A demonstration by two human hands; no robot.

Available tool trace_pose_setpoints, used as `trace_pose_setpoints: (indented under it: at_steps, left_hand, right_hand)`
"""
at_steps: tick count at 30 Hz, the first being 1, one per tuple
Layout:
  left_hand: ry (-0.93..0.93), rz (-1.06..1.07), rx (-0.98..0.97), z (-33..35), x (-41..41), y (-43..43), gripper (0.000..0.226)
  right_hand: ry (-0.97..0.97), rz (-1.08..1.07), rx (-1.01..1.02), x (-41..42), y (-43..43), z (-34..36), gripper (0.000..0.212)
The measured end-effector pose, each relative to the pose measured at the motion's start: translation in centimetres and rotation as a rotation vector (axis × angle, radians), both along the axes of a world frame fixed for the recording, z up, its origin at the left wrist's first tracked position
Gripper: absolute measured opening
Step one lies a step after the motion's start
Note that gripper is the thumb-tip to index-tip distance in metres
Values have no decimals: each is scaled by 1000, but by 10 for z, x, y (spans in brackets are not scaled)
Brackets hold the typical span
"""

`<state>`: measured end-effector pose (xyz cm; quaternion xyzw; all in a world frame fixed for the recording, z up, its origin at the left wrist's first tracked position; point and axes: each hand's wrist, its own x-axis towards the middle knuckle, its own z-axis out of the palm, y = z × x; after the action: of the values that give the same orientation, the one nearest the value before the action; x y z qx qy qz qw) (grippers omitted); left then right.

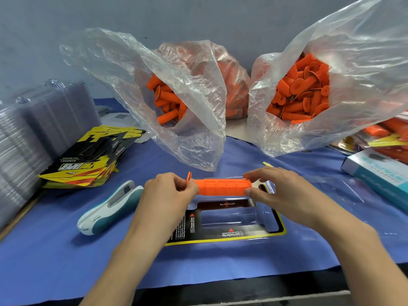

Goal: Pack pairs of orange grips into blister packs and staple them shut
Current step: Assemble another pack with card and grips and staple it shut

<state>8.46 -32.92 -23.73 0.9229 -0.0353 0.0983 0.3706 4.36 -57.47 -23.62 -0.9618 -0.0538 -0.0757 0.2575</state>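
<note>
An orange grip (pixel 223 186) lies crosswise between both hands, just above the far end of an open blister pack (pixel 229 219) with a black and yellow card inside. My left hand (pixel 167 191) pinches its flanged left end. My right hand (pixel 278 191) pinches its right end with thumb and fingers. The pack's near cavity holds nothing. A white and teal stapler (pixel 110 206) lies on the blue cloth (pixel 66 250) left of the pack.
Two clear bags of orange grips (pixel 167 102) (pixel 302 93) stand at the back. A stack of printed cards (pixel 88 160) and stacks of clear blister shells (pixel 31 133) sit left. A teal box (pixel 379 173) and packed grips (pixel 388 133) lie right.
</note>
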Motion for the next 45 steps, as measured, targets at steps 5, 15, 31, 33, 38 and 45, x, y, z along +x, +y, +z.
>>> trace_pose_setpoints:
  at_steps: [5,15,31,33,38,45]
  left_hand:
    - [-14,-13,17,-4,-1,-6,43]
    - [44,-35,70,-2,-3,-6,18]
    - [30,-23,200,-12,-2,-7,41]
    - [29,-15,201,-12,-2,-7,41]
    - [22,-2,236,-12,-2,-9,43]
    - [51,-7,259,-12,1,-9,43]
  right_hand:
    - [11,-15,-32,-1,0,1,27]
    - [30,-11,-76,4,0,-8,25]
    - [71,-13,-139,6,0,-13,29]
    - [70,-13,-152,6,1,-13,30]
    - [84,-11,-182,5,2,-12,31]
    - [65,-33,-64,4,0,-6,42]
